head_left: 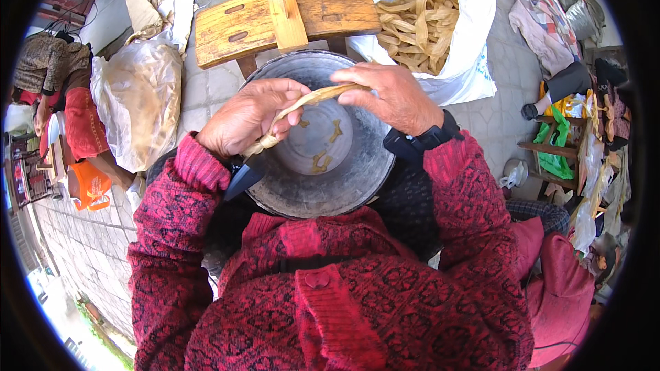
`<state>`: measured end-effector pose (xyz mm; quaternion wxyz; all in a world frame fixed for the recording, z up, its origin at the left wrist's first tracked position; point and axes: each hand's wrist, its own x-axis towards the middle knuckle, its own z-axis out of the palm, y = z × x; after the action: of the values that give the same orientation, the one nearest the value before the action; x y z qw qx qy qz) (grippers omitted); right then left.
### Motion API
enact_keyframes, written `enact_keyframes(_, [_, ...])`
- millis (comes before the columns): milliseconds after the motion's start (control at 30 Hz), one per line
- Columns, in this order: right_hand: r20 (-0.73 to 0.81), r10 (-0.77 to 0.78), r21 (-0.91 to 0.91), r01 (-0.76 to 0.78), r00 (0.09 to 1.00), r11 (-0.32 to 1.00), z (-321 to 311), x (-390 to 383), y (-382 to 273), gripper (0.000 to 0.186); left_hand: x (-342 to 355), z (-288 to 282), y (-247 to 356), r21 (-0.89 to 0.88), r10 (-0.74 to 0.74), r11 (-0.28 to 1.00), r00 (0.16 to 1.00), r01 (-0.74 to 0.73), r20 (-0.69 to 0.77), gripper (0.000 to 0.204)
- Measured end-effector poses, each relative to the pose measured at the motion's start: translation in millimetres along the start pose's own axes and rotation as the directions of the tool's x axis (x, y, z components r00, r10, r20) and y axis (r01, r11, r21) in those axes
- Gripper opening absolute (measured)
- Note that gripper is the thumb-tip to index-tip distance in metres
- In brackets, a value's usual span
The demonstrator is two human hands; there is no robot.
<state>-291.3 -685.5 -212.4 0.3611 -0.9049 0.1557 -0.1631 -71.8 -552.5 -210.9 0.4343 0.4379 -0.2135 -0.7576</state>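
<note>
A tan twisted strip, which looks like dried corn husk [313, 98], stretches between my hands above a round grey metal basin [275, 178]. My left hand [256, 111] is closed, pinching the strip near a knotted-looking lower end. The fingers of my right hand [395, 97] close over its upper right end. A few small tan scraps [335, 130] lie on the basin's bottom. By my left wrist shows a dark flat pointed thing [242, 178] that I cannot make out. A black strap [416, 143] circles my right wrist.
Beyond the basin stands a wooden bench [234, 27] with an upright post. A white sack [474, 34] of tan strips is at the far right. Clear plastic [137, 96] lies to the left. A person in red [560, 295] sits at my right, another person [51, 62] far left.
</note>
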Motion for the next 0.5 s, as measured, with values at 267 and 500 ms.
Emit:
enact_keyframes(267, [0.139,0.247,0.372,-0.282,0.959,0.884,10,12,-17,0.026,0,1,12,0.212,0.054,0.975,0.998,-0.062,0.044,0.016])
enact_keyframes(500, [0.022,0.175,0.306,-0.173,0.984,0.936,2,20,-10,0.017,-10,-18,37,0.406,0.086,0.908,0.995,-0.1,0.053,0.013])
